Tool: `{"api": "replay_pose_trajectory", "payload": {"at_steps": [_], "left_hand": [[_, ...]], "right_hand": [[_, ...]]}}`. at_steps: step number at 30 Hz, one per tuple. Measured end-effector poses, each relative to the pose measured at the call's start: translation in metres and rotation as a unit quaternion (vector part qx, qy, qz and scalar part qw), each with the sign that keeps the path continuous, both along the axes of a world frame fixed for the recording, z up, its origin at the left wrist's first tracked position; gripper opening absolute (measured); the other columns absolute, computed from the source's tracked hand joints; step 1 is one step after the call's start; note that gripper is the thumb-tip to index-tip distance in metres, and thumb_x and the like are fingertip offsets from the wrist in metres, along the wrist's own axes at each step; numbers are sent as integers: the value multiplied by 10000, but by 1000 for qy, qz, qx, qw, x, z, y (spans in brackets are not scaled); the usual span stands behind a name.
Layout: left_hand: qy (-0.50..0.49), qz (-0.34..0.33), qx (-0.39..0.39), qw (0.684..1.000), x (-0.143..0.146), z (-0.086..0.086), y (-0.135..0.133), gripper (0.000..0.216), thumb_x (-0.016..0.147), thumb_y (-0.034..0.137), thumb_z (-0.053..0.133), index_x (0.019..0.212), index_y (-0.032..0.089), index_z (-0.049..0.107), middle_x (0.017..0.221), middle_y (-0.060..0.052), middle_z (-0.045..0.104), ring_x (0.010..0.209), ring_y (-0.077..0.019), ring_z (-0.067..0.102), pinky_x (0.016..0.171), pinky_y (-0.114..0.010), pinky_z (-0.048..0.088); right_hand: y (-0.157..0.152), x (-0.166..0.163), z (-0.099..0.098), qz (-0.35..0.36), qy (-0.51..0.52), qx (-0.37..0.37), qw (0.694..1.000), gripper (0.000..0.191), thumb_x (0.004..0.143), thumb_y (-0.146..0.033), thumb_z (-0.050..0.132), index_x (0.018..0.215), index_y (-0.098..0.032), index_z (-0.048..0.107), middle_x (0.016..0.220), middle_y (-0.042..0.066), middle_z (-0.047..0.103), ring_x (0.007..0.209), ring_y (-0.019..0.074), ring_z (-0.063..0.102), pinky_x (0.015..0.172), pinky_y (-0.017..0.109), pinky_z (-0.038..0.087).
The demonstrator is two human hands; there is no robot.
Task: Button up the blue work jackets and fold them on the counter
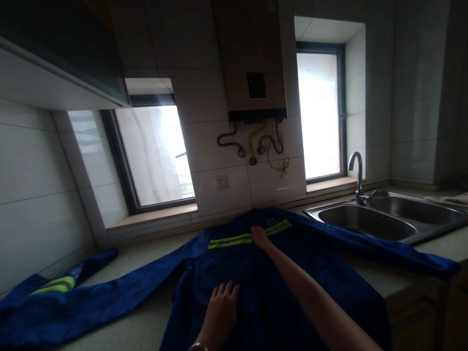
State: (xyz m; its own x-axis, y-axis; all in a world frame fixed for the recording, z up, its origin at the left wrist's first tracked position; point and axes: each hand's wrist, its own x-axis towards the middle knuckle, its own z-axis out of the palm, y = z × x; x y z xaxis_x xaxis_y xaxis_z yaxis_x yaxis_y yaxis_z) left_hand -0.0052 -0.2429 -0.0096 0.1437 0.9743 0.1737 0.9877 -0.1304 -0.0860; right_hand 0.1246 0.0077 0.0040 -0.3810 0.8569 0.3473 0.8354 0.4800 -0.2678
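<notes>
A blue work jacket (314,273) with a yellow-green reflective stripe (234,239) lies spread flat on the kitchen counter (153,248), sleeves stretched out to both sides. My left hand (221,307) rests flat on the lower middle of the jacket, fingers stretched out. My right hand (259,236) reaches far forward and presses on the cloth beside the reflective stripe near the upper back; its fingers are bent down on the fabric, and whether they pinch it is unclear.
A second blue garment (47,292) with a reflective stripe lies at the counter's left end. A double steel sink (387,219) with a tap (358,175) sits at the right. Two windows, a wall socket (221,182) and a water heater (252,58) face me.
</notes>
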Motion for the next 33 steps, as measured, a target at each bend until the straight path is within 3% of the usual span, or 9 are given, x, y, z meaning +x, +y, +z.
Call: {"api": "replay_pose_trajectory", "payload": {"at_steps": [2, 5, 8, 11, 15, 20, 24, 28, 33], "left_hand": [[-19, 1, 28, 999, 4, 2, 4, 495, 762, 10, 282, 1103, 173, 602, 1056, -117, 629, 988, -237, 564, 872, -380, 392], [-75, 45, 23, 996, 11, 8, 27, 334, 847, 117, 288, 951, 146, 604, 860, -111, 647, 817, -226, 612, 723, -334, 425], [-155, 84, 37, 984, 18, 14, 71, 275, 873, 226, 342, 974, 141, 584, 931, -119, 639, 820, -226, 623, 699, -322, 434], [-235, 80, 73, 966, 28, 17, 119, 282, 860, 213, 381, 1036, 130, 586, 1090, -128, 592, 983, -207, 575, 835, -306, 412], [-259, 80, 74, 960, 41, 11, 156, 304, 874, 265, 389, 1025, 97, 594, 1088, -145, 584, 1013, -209, 554, 856, -300, 404], [-280, 88, 94, 951, 43, 0, 165, 363, 881, 323, 402, 1141, 91, 506, 1179, -158, 518, 1043, -212, 539, 829, -286, 411], [-293, 96, 104, 946, 41, -3, 165, 436, 882, 322, 407, 1265, 116, 390, 1264, -163, 443, 1025, -217, 553, 770, -283, 428], [-288, 90, 95, 949, 40, -3, 167, 330, 883, 290, 411, 1176, 160, 488, 1152, -125, 515, 969, -202, 569, 754, -275, 423], [-286, 69, 110, 949, 37, -5, 168, 227, 894, 265, 379, 945, 167, 576, 960, -78, 549, 816, -163, 556, 724, -270, 406]], "right_hand": [[-1, 6, -7, -1, -4, 7, 1000, 285, 855, -90, 387, 979, -129, 641, 952, 131, 668, 900, 206, 624, 767, 282, 453], [-4, 8, -18, 9, -13, 19, 1000, 279, 854, -67, 382, 974, -119, 629, 953, 125, 656, 900, 194, 611, 778, 269, 442], [-9, 8, -26, 20, -11, 37, 999, 283, 856, -50, 369, 976, -112, 618, 982, 133, 631, 928, 194, 583, 811, 281, 429], [-15, 10, -30, 30, 4, 63, 998, 288, 869, -61, 360, 1022, -109, 599, 1020, 138, 605, 967, 198, 548, 860, 297, 409], [-20, 16, -33, 50, 25, 93, 994, 287, 883, -84, 360, 1069, -123, 576, 1051, 114, 585, 1001, 188, 514, 914, 290, 381], [-22, 19, -33, 106, 92, 111, 984, 280, 877, -71, 357, 1063, -121, 560, 1037, 103, 576, 991, 178, 511, 908, 285, 387], [-24, 19, -33, 96, 148, 97, 980, 233, 902, -153, 379, 1062, -136, 547, 1046, 92, 568, 961, 164, 535, 885, 278, 400], [-23, 19, -34, 80, 162, 61, 982, 231, 907, -227, 417, 1062, -143, 566, 1048, 90, 585, 982, 167, 545, 892, 269, 393], [-14, 18, -39, 65, 175, 21, 982, 248, 916, -230, 409, 928, -142, 641, 980, 83, 635, 968, 158, 564, 896, 244, 374]]}}
